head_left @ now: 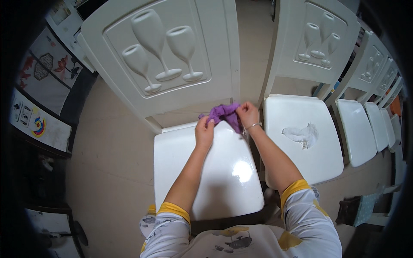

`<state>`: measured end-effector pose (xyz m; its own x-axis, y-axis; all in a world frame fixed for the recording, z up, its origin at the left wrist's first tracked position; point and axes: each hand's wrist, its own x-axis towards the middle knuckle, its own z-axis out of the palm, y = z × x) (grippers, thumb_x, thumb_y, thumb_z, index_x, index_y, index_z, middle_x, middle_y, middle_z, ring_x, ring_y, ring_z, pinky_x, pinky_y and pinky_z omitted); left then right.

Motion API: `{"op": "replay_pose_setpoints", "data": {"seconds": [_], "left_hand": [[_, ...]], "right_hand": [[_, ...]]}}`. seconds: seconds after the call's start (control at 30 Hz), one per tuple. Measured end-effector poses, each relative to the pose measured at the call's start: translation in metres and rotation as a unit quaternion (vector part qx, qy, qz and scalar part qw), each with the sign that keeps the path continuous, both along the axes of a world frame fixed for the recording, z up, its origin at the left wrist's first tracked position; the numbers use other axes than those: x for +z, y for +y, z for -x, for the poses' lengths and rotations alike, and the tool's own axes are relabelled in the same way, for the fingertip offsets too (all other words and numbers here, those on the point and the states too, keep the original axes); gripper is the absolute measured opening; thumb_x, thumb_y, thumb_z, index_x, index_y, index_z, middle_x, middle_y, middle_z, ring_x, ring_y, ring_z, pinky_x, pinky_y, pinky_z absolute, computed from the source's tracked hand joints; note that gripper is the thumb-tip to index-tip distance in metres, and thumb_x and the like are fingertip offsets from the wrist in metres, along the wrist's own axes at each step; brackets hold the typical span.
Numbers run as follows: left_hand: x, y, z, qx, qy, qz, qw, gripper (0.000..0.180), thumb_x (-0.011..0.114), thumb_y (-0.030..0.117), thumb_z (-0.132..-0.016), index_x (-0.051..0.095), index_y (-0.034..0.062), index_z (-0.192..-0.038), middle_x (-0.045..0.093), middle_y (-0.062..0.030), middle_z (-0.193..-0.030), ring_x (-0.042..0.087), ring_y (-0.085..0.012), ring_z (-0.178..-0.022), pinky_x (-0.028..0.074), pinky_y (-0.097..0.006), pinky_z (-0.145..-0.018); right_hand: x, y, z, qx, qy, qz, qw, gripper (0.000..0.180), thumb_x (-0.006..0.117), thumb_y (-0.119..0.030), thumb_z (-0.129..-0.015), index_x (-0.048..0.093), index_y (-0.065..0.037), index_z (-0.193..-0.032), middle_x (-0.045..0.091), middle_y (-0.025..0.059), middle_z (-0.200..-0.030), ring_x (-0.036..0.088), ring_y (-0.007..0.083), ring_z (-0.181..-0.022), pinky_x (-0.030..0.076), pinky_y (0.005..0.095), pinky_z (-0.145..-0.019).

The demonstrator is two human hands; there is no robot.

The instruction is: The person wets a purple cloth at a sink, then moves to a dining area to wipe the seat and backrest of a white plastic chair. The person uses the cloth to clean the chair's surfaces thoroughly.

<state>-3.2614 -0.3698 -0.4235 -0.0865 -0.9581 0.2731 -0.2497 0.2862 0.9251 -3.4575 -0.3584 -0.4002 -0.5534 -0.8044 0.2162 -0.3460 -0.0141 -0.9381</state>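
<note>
While both forearms reach forward from the lower edge over the seat of a white chair, the two hands meet at a purple cloth held up near the back edge of that seat. The left hand pinches the cloth's left end, its fingers closed on the fabric, and the right hand grips the right side of the same cloth, fingers curled into it. The hands stand close together, with the bunched cloth stretched between them (a fold of it hangs down just beside the right hand). A thin bracelet circles the right wrist.

The chair's tall backrest rises behind the cloth and carries a raised relief of three wine glasses. To the right stands a second white chair of the same make, and a crumpled white cloth lies on its seat, well apart from the hands. Further white chairs line up beyond it toward the right rim. The floor is a pale beige. At the bottom, the person's short sleeves show white fabric with yellow cuffs. A dark cabinet with patterned panels runs along the left side.
</note>
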Motion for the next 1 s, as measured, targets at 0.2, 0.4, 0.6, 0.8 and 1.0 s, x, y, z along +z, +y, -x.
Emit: {"op": "replay_pose_setpoints", "data": {"seconds": [0.2, 0.4, 0.6, 0.8, 1.0], "left_hand": [[0.013, 0.016, 0.026, -0.022, 0.023, 0.016, 0.999, 0.031, 0.062, 0.009, -0.09, 0.058, -0.0033, -0.118, 0.064, -0.009, -0.105, 0.059, -0.0135, -0.096, 0.047, -0.027, -0.086], [0.045, 0.016, 0.042, -0.048, 0.002, 0.001, 0.999, 0.04, 0.062, 0.009, -0.087, 0.055, 0.0011, -0.125, 0.064, -0.0136, -0.107, 0.061, -0.0218, -0.099, 0.047, -0.032, -0.088], [0.031, 0.017, 0.063, -0.06, -0.001, 0.041, 0.997, 0.04, 0.061, 0.008, -0.084, 0.057, 0.0033, -0.123, 0.063, -0.0169, -0.113, 0.06, -0.0285, -0.105, 0.046, -0.036, -0.093], [0.0, 0.012, 0.048, -0.125, 0.094, -0.084, 0.984, 0.043, 0.059, 0.003, -0.089, 0.051, 0.0024, -0.131, 0.059, -0.0102, -0.12, 0.057, -0.0161, -0.107, 0.045, -0.029, -0.094], [0.006, 0.015, 0.045, -0.145, 0.11, -0.117, 0.976, 0.045, 0.058, 0.002, -0.088, 0.049, 0.0027, -0.133, 0.056, -0.0093, -0.122, 0.056, -0.0162, -0.11, 0.044, -0.029, -0.096]], "right_hand": [[0.041, -0.011, -0.011, 0.002, -0.123, 0.04, 0.992, 0.023, 0.071, -0.021, -0.073, 0.058, -0.002, -0.074, 0.059, 0.0089, -0.065, 0.055, 0.0159, -0.062, 0.048, 0.0299, -0.062], [-0.004, 0.01, 0.01, 0.1, -0.106, -0.073, 0.987, 0.021, 0.065, -0.013, -0.077, 0.059, 0.0, -0.092, 0.061, 0.0056, -0.069, 0.057, 0.0126, -0.061, 0.048, 0.0282, -0.058], [0.003, -0.01, 0.002, 0.038, -0.134, 0.014, 0.99, 0.034, 0.075, -0.029, -0.076, 0.064, -0.003, -0.093, 0.056, -0.0002, -0.064, 0.051, 0.0097, -0.057, 0.043, 0.0258, -0.054], [-0.003, -0.013, -0.012, -0.018, -0.153, 0.034, 0.987, 0.033, 0.076, -0.031, -0.075, 0.061, -0.004, -0.085, 0.055, -0.0005, -0.062, 0.05, 0.0091, -0.057, 0.044, 0.0267, -0.054], [0.001, -0.013, -0.016, -0.034, -0.13, 0.03, 0.99, 0.031, 0.076, -0.029, -0.075, 0.061, -0.003, -0.084, 0.054, 0.0002, -0.061, 0.05, 0.0095, -0.056, 0.044, 0.028, -0.054]]}}
